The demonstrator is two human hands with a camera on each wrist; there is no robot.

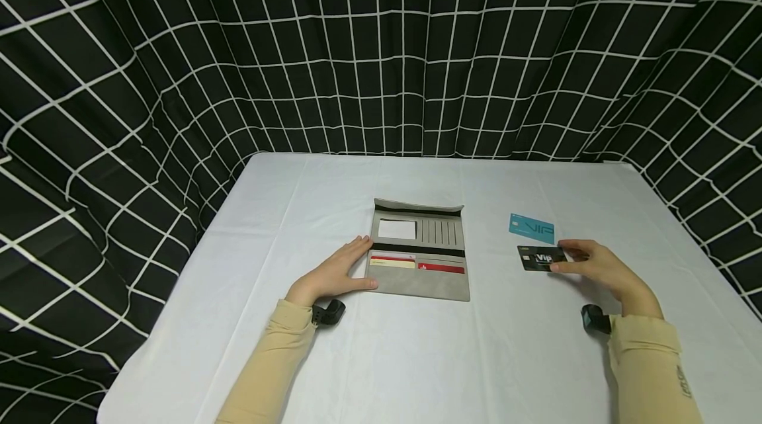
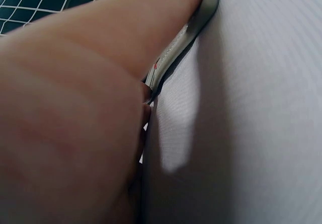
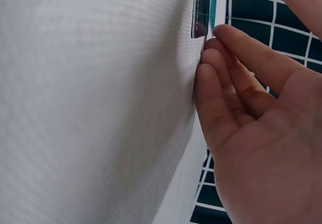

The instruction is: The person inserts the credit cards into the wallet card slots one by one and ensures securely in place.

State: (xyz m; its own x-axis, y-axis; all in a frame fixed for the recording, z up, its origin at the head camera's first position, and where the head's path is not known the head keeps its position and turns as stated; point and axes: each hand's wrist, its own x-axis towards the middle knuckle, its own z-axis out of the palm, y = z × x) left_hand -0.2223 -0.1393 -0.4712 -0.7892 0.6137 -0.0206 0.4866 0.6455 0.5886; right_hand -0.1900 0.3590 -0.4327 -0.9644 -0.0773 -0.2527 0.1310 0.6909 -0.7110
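Observation:
An open grey wallet (image 1: 417,285) lies flat on the white table, with red and cream cards in its lower slots and a white card behind its upper window. My left hand (image 1: 336,272) rests at the wallet's left edge, thumb on the lower corner and fingers spread further up; its palm (image 2: 65,133) fills much of the left wrist view. With thumb and fingers, my right hand (image 1: 601,268) holds the right end of a black "Vip" card (image 1: 534,257) that lies on the table. Just above it is a blue VIP card (image 1: 532,228).
White cloth covers the table (image 1: 417,364), whose far edge meets a black curtain (image 1: 405,67) with a white grid. The curtain also hangs along both sides. Each wrist wears a small black camera.

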